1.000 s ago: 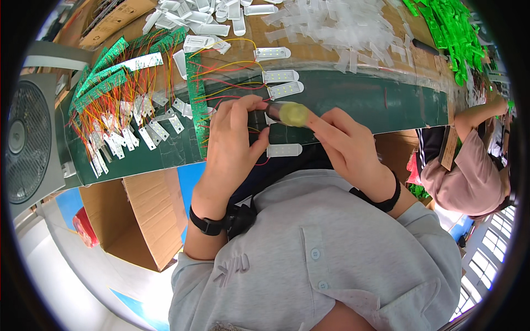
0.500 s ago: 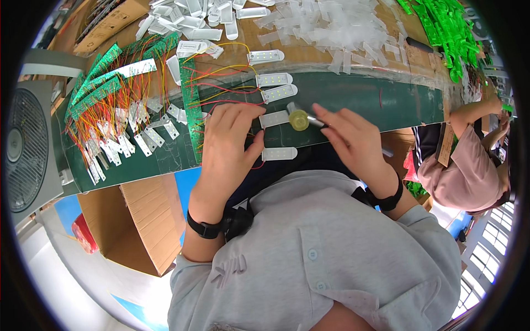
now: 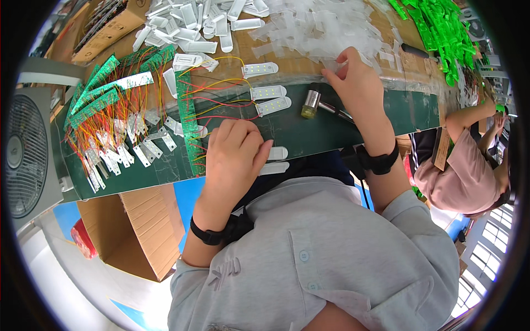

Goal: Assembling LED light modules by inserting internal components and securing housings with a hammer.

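My left hand (image 3: 234, 157) is closed, fingers curled, over the near end of a wired row of LED strips in white housings. Two of these, an upper white housing (image 3: 277, 153) and a lower white housing (image 3: 274, 168), stick out beside its thumb; what the fingers hold is hidden. My right hand (image 3: 356, 85) is at the near edge of a pile of translucent plastic strips (image 3: 314, 33), thumb and forefinger apart. A hammer (image 3: 312, 100) with a metal head and yellowish face lies on the green mat below it. More LED housings (image 3: 274, 105) lie above my left hand, wired to a green circuit board (image 3: 190, 121).
Green boards with wired white plates (image 3: 124, 129) lie at left, beside a fan (image 3: 27, 149). White plastic covers (image 3: 190, 22) and green plastic parts (image 3: 436, 33) are heaped at the back. An open carton (image 3: 132, 231) stands below the table; another person (image 3: 458, 171) sits at right.
My right hand has laid the hammer on the mat and moved up to the translucent strips. The fourth LED housing has shifted toward me, close to the nearest one, and my left hand has moved slightly nearer.
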### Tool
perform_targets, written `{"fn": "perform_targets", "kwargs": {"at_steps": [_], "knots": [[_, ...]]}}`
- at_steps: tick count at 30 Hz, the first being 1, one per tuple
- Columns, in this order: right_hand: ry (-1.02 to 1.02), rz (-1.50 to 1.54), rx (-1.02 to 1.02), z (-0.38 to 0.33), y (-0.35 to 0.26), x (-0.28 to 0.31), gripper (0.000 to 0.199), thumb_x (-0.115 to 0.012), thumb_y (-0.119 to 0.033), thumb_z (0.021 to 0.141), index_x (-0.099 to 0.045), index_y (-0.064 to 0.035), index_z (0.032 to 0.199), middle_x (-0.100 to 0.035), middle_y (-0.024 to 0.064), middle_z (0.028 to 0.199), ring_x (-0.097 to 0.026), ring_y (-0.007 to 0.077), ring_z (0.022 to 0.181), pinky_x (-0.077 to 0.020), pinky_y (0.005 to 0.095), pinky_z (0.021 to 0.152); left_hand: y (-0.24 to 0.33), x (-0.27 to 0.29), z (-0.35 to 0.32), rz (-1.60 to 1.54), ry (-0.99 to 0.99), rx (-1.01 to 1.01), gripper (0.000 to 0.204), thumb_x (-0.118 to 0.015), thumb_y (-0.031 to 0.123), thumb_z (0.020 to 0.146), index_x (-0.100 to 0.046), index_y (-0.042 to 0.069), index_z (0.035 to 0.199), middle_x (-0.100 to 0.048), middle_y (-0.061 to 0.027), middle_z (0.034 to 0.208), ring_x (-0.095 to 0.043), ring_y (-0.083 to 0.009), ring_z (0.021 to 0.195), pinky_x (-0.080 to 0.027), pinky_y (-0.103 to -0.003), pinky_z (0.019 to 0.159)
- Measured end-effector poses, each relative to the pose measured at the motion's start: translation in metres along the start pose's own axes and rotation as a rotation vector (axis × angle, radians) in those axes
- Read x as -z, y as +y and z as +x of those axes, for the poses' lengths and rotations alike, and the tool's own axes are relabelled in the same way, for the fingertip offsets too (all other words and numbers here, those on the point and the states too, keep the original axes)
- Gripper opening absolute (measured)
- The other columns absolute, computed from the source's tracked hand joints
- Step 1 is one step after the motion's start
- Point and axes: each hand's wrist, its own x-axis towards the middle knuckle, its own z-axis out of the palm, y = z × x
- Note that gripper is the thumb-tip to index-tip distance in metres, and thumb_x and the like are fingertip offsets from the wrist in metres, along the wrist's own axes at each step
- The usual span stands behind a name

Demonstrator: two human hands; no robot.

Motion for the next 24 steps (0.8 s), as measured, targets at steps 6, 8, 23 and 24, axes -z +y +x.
{"fn": "perform_targets", "kwargs": {"at_steps": [6, 8, 23, 24], "knots": [[-0.105, 0.276, 0.017, -0.003, 0.017, 0.014, 0.044, -0.074, -0.008, 0.085, -0.056, -0.0061, 0.125, -0.069, 0.0116, 0.075, -0.07, 0.032, 0.075, -0.0532, 0.0421, 0.069, -0.001, 0.005, 0.013, 0.003, 0.092, -0.012, 0.015, -0.079, 0.005, 0.081, -0.07, 0.006, 0.092, -0.065, -0.0063, 0.1, -0.06, -0.0286, 0.094, -0.047, -0.04, 0.082], [-0.121, 0.308, 0.014, -0.008, 0.015, 0.013, 0.043, -0.073, -0.006, 0.084, -0.058, -0.0065, 0.125, -0.069, 0.0126, 0.079, -0.069, 0.0327, 0.076, -0.0537, 0.0422, 0.07, 0.001, 0.003, 0.018, 0.024, 0.089, 0.008, 0.017, -0.078, 0.006, 0.082, -0.072, 0.007, 0.098, -0.065, -0.0059, 0.102, -0.06, -0.0284, 0.097, -0.047, -0.041, 0.083], [-0.051, 0.146, 0.427, -0.011, 0.042, 0.033, 0.022, -0.076, 0.0, 0.081, -0.066, -0.006, 0.1, -0.064, 0.0094, 0.1, -0.064, 0.0326, 0.099, -0.0528, 0.0389, 0.083, 0.004, 0.0, 0.015, 0.096, 0.063, 0.015, 0.017, -0.074, 0.005, 0.086, -0.073, 0.008, 0.102, -0.068, -0.0045, 0.104, -0.062, -0.0272, 0.102, -0.046, -0.042, 0.087], [-0.079, 0.191, 0.386, -0.012, 0.04, 0.034, 0.021, -0.077, -0.001, 0.081, -0.065, -0.0051, 0.098, -0.064, 0.0092, 0.097, -0.064, 0.0322, 0.097, -0.053, 0.0387, 0.082, 0.002, 0.0, 0.016, 0.076, 0.115, 0.027, 0.016, -0.074, 0.003, 0.086, -0.072, 0.007, 0.101, -0.07, -0.0057, 0.102, -0.064, -0.0276, 0.099, -0.046, -0.042, 0.086]]}}
